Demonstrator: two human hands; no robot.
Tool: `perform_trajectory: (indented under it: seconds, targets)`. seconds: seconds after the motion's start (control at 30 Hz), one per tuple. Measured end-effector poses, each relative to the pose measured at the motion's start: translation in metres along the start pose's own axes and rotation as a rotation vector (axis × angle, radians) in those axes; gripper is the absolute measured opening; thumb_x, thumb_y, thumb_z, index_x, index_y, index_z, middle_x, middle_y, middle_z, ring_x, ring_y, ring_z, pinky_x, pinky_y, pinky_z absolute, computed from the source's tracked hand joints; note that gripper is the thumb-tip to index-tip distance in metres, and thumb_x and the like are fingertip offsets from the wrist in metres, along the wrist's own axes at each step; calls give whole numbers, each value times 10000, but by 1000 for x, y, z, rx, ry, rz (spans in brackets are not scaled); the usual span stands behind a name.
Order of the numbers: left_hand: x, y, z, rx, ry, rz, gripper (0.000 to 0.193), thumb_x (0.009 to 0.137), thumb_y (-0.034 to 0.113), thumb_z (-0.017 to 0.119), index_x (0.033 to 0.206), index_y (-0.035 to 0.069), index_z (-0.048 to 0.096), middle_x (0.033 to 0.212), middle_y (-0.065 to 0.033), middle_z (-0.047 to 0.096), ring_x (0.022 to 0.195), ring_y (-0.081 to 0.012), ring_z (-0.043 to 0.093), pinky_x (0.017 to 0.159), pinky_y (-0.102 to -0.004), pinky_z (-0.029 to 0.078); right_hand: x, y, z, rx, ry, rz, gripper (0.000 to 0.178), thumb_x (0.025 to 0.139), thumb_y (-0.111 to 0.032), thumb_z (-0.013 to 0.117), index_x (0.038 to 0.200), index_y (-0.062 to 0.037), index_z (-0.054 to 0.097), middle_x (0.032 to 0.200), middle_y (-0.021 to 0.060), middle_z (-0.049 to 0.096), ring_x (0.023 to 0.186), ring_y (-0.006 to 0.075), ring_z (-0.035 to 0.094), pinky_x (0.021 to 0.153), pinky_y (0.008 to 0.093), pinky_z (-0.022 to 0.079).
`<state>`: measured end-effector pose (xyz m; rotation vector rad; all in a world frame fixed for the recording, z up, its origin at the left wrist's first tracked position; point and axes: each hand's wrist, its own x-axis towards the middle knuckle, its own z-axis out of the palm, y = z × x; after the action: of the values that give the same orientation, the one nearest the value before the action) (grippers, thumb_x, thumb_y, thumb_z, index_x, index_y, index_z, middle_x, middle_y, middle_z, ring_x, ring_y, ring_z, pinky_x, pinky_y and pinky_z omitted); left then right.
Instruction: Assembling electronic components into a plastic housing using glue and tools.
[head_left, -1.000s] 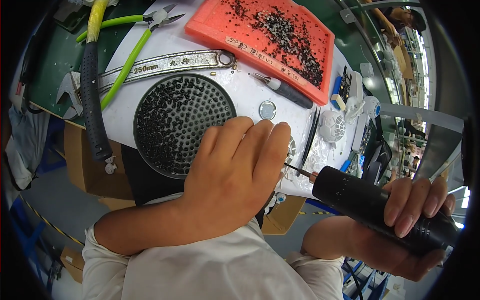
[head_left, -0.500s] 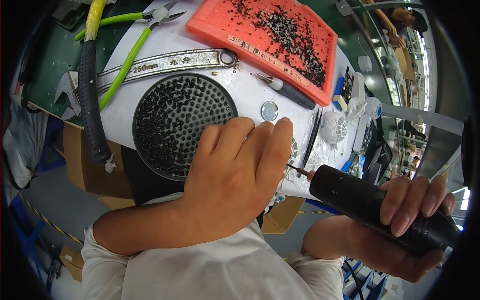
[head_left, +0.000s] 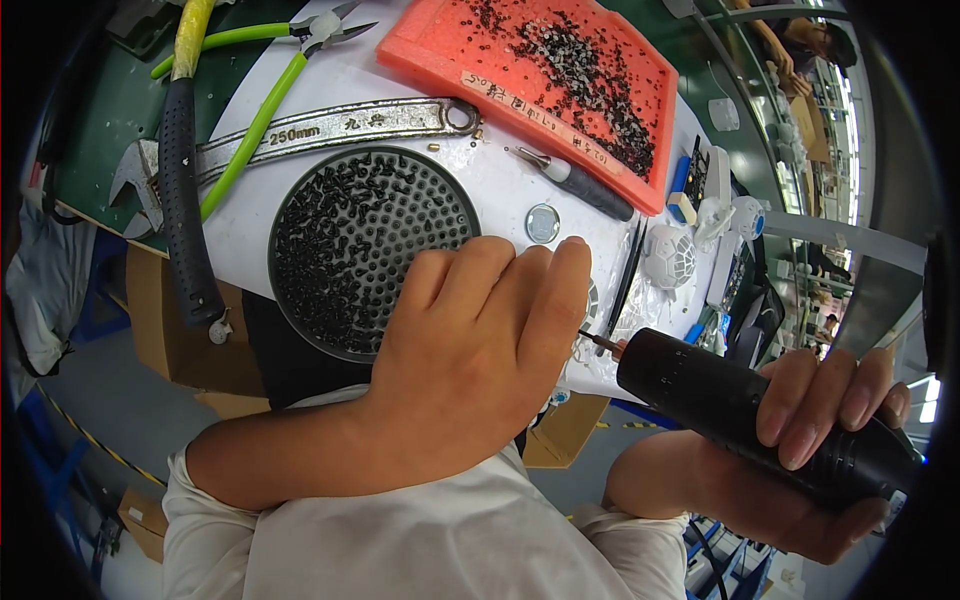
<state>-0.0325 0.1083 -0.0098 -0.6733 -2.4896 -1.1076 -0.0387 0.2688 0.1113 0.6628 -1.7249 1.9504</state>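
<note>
My right hand [head_left: 800, 410] grips a black electric screwdriver [head_left: 680, 380], its thin bit pointing left. The bit's tip reaches the edge of a white, grey-lined piece [head_left: 592, 298], of which only a sliver shows past my left hand [head_left: 480, 340]. The fingers of that hand are curled round the piece and hide most of it. Beside my left knuckles lies a round dark dish [head_left: 440, 210] with a dimpled bottom and many small black screws [head_left: 320, 230], heaped toward its left side. A small round metal disc [head_left: 542, 223] rests just beyond my left fingertips.
A red tray [head_left: 430, 62] of tiny dark and clear parts lies at the back. Left of it are an adjustable wrench [head_left: 330, 132], green-handled pliers [head_left: 255, 130] and a hammer [head_left: 185, 190]. A grey-handled tool [head_left: 590, 190], tweezers [head_left: 628, 275] and a white patterned ball [head_left: 668, 256] lie right.
Almost nothing differs. The tabletop things sit slightly further right in the picture, and my left hand has shifted a touch right. The screwdriver's bit stays against the piece.
</note>
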Motion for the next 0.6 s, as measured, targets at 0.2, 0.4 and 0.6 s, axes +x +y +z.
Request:
perform_trajectory:
  seconds: [0.2, 0.4, 0.6]
  targets:
    - [0, -1, 2, 15, 16, 8, 730, 671, 200, 796, 1296, -47, 511, 1034, -118, 633, 918, -284, 575, 752, -407, 412, 1, 1, 3, -3, -30, 13, 550, 789, -348, 728, 1067, 0, 405, 977, 121, 443, 625, 128, 534, 526, 261, 441]
    - [1, 0, 0, -16, -15, 5, 743, 660, 193, 800, 1295, -58, 504, 1076, -126, 625, 908, -284, 577, 747, -405, 411, -6, 19, 28, -11, 55, 142, 527, 790, -348, 730, 1038, -21, 400, 970, 120, 444, 616, 127, 527, 512, 267, 432]
    - [-1, 0, -3, -69, -31, -9, 780, 661, 197, 804, 1312, -80, 477, 1151, -148, 624, 921, -287, 579, 757, -410, 413, 4, -12, 3, 4, 7, 1, 541, 770, -299, 743, 1036, 7, 385, 940, 107, 441, 606, 133, 517, 515, 260, 419]
